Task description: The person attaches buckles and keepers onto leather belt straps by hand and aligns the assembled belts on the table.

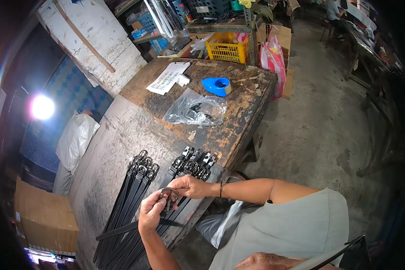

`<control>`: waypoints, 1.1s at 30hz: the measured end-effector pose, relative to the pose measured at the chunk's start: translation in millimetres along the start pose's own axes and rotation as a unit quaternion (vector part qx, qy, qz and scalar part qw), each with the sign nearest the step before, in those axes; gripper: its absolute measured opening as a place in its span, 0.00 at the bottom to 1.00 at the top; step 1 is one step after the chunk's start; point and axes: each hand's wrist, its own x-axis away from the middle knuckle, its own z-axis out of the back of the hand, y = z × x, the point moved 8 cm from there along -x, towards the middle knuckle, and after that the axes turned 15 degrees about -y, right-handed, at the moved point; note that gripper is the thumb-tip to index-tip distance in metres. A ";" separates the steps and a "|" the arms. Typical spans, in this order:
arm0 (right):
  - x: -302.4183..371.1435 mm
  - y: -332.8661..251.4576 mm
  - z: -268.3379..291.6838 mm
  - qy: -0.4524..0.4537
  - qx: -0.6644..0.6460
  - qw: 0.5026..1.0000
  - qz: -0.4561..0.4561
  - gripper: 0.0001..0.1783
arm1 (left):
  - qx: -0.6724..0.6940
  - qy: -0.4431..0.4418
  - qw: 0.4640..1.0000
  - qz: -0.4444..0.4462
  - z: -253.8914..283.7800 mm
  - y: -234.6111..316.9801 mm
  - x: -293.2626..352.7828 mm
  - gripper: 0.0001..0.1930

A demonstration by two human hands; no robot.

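Both hands meet over the near part of the table, fingers closed around a shiny metal belt buckle (169, 193). My left hand (151, 211) grips it from the left and below. From the other side, my right hand (188, 186) pinches its edge. A black strap (118, 231) runs out to the left beneath my left hand; whether it joins this buckle is hidden. To the left lies a bundle of black belts (129, 191) with metal buckles at their far ends. A second group of belt buckles (195, 165) sits just beyond my right hand, their straps partly covered.
Farther up the worn wooden table (141, 105) lie a clear plastic bag (184, 108) with small dark pieces, a blue tape dispenser (213, 86) and papers (166, 80). A yellow crate (227, 48) stands behind. A cardboard box (45, 216) is at left.
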 end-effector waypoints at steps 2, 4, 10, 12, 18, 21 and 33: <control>-0.1 -1.1 -0.9 0.006 0.028 1.000 -0.012 0.13 | -0.001 0.014 1.000 0.018 2.8 -1.4 2.0 0.11; 1.1 -4.7 0.5 0.023 0.108 0.993 -0.050 0.15 | -0.019 0.031 0.999 0.034 4.1 -4.9 2.3 0.12; 8.2 -21.2 20.0 0.085 0.221 0.971 -0.022 0.15 | 0.080 -0.095 0.992 -0.012 -0.2 -8.6 -19.1 0.19; 6.9 -20.5 16.2 0.079 0.224 0.970 -0.054 0.15 | 0.094 -0.091 0.991 -0.017 6.7 -14.3 -20.9 0.18; 4.9 -47.5 36.8 0.149 0.340 0.928 0.004 0.19 | 0.068 0.100 0.992 0.031 22.1 -21.7 -26.7 0.12; -4.4 -87.0 32.5 0.133 0.317 0.939 0.025 0.18 | 0.045 0.131 0.990 0.022 27.8 -28.5 -27.5 0.11; -12.7 -76.7 56.1 0.160 0.328 0.922 -0.127 0.11 | -0.048 0.176 0.983 0.015 14.5 -27.7 -38.1 0.11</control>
